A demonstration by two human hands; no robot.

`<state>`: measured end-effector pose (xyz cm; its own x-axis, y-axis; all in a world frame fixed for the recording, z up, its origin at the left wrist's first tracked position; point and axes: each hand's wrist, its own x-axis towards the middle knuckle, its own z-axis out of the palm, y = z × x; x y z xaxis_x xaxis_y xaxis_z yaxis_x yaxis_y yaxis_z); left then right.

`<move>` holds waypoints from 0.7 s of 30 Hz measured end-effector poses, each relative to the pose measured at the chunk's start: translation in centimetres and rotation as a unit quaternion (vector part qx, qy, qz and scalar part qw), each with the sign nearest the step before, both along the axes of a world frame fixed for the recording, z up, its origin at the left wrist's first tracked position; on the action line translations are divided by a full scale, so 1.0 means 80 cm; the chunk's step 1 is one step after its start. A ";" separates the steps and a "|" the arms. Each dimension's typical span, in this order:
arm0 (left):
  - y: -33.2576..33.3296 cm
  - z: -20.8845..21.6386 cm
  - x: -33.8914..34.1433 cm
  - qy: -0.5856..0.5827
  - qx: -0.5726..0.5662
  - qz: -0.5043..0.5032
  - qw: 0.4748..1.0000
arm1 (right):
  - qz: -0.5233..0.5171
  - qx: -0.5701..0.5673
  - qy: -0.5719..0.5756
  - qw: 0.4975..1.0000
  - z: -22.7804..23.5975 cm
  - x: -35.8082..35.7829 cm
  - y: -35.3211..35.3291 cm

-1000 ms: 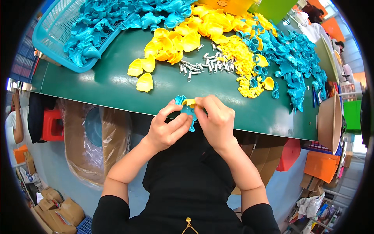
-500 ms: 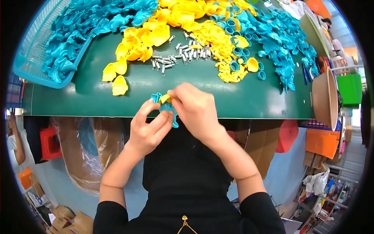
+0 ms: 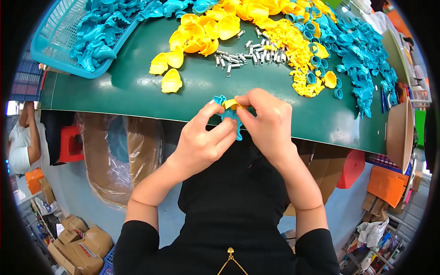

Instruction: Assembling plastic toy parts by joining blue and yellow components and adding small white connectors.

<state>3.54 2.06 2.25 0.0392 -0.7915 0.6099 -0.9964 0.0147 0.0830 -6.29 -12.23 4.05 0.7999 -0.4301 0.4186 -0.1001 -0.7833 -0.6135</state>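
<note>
My left hand (image 3: pixel 204 137) grips a teal moulded plastic part (image 3: pixel 220 99) just over the table's near edge. Its ribbed end sticks out past the fingertips, and the rest is partly hidden behind my fingers. Pinched between my right thumb and fingers is a small yellow plastic piece (image 3: pixel 230 104), touching the teal part; my right hand (image 3: pixel 268 123) is closed on it. Whether the yellow piece is seated in the teal part I cannot tell. Beyond my hands lie small metal springs (image 3: pixel 229 68), yellow shell-shaped pieces (image 3: pixel 172 81) and a heap of small yellow pieces (image 3: pixel 306 86).
A teal basket (image 3: pixel 68 66) of teal parts stands at the table's far left. On the right are teal rings (image 3: pixel 338 93), a pile of teal parts (image 3: pixel 364 87) and a brown tub (image 3: pixel 399 135). Another person sits at the far left.
The view has swung, so the table and its heaps sit farther right and tilted. Both hands keep hold of the teal part and the yellow piece, with the right fingers slightly shifted.
</note>
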 end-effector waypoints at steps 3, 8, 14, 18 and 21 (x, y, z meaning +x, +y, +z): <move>0.000 -0.003 0.000 0.000 0.000 0.009 1.000 | -0.022 -0.013 -0.029 0.999 -0.011 -0.003 0.004; -0.001 -0.009 -0.001 0.012 -0.009 0.019 1.000 | -0.039 -0.011 -0.031 0.999 -0.012 -0.007 0.012; -0.006 -0.006 0.005 0.022 -0.037 -0.004 0.999 | -0.030 -0.115 -0.001 0.993 -0.001 -0.023 0.008; -0.002 -0.007 -0.001 0.028 0.009 -0.004 1.000 | 0.070 0.031 -0.003 0.997 -0.012 -0.049 -0.015; 0.000 0.001 -0.011 0.080 0.054 0.022 0.995 | -0.162 -0.165 0.035 0.972 -0.005 -0.079 -0.060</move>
